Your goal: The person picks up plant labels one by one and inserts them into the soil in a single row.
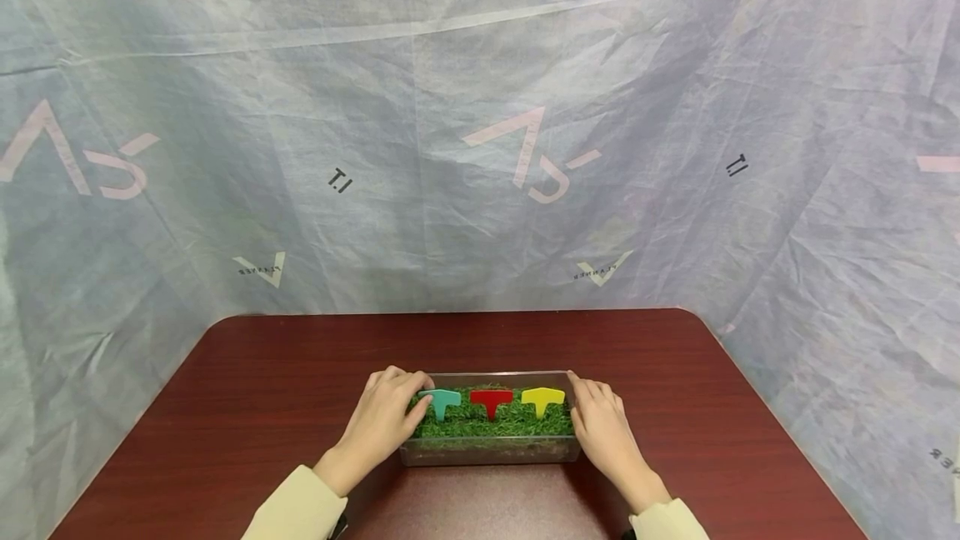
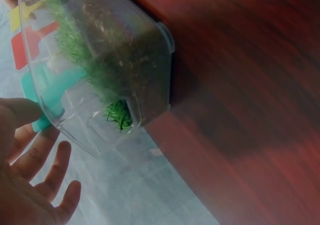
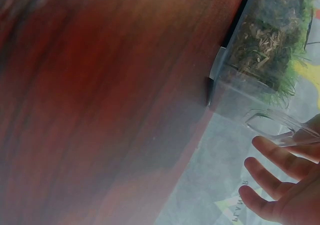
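A clear plastic box [image 1: 491,451] with green artificial grass [image 1: 491,427] over a brown layer sits on the table. Three T-shaped plant labels stand in a row in the grass: teal [image 1: 441,398], red [image 1: 491,399] and yellow [image 1: 543,397]. My left hand [image 1: 384,411] is at the box's left end, pinching the outer end of the teal label between thumb and index finger; its other fingers are spread loosely in the left wrist view. At the right end, my right hand [image 1: 606,423] holds the box by its end wall, near the moulded handle [image 3: 270,125].
The dark red wooden table [image 1: 300,373] has rounded far corners. Grey printed cloth [image 1: 420,215] hangs behind it and along both sides. Cream sleeves [image 1: 300,507] cover both forearms.
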Demonstrator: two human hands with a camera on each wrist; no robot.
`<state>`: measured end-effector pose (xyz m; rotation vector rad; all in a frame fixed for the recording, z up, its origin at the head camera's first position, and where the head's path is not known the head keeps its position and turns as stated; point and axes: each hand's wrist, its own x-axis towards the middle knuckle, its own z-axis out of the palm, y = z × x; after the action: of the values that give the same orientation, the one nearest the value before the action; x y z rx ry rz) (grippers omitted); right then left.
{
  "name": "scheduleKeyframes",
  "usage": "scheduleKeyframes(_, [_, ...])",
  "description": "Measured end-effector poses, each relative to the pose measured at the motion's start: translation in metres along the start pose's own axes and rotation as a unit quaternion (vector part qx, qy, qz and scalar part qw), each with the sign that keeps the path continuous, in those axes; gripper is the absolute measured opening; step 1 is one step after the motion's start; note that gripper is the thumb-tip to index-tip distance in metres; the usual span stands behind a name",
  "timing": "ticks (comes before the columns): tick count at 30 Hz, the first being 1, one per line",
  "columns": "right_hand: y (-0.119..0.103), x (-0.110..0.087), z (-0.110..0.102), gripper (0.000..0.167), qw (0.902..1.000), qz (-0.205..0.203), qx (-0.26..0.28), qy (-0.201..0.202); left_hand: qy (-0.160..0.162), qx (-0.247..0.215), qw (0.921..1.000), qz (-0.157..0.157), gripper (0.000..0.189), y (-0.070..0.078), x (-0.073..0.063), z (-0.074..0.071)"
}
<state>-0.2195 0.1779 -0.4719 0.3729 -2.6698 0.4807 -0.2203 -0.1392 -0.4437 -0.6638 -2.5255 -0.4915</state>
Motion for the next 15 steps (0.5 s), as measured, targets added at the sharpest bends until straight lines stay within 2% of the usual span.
scheduleKeyframes(15, [0.0002,-0.0002,0.0004,0.046,1.0,0.0,-0.001,0.002,0.014,0.008,0.9998,0.007,0.01,-0.0008,-0.0011,-0.0026])
